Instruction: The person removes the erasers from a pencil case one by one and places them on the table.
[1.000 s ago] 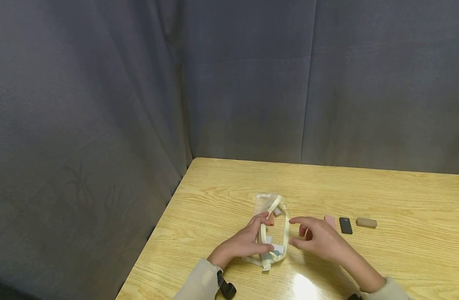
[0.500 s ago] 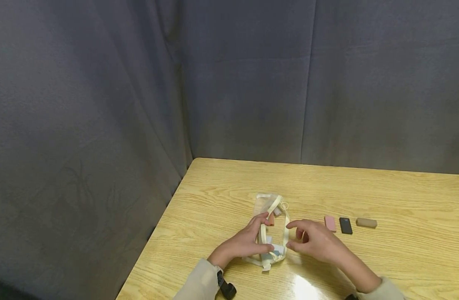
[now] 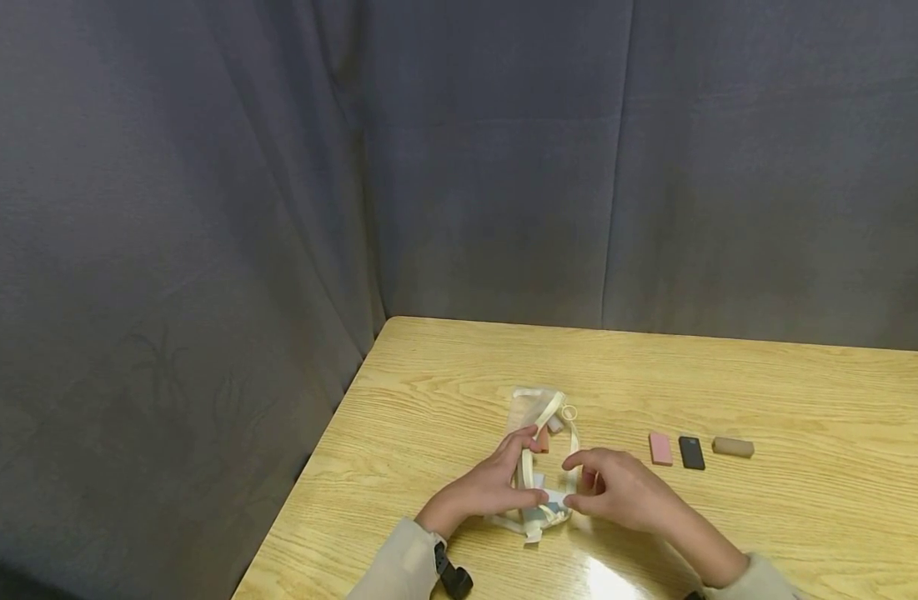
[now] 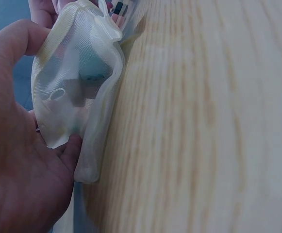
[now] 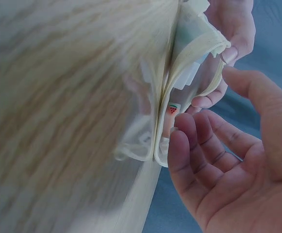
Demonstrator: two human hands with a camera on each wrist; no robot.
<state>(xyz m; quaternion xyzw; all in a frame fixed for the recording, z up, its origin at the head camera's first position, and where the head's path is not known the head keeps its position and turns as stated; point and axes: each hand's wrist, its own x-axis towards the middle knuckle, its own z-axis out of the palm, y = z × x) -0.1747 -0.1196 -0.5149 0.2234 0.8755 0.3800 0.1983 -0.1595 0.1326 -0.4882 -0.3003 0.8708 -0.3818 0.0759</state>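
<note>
A cream mesh zip pouch point(image 3: 529, 406) lies on the table with its zipped mouth spread open. My left hand point(image 3: 489, 485) holds its left side, and in the left wrist view thumb and fingers bend round the mesh point(image 4: 58, 58). Inside are small blocks, among them an orange one point(image 3: 544, 442), a white one point(image 3: 554, 497) and one with a watermelon mark point(image 5: 172, 110). My right hand point(image 3: 624, 490) is at the pouch's right edge, thumb and forefinger apart and the other fingers loosely bent. Nothing shows in its grasp; whether it touches the edge I cannot tell.
To the right of the pouch lie a pink block point(image 3: 660, 448), a black block point(image 3: 692, 452) and a brown rounded block point(image 3: 733, 447) on the wooden table point(image 3: 443, 375). Grey curtains point(image 3: 489, 167) stand behind and to the left of the table.
My right hand has shifted left and slightly towards me, its fingertips now at the pouch's right edge. More of the pink block shows. The left hand and pouch have stayed put.
</note>
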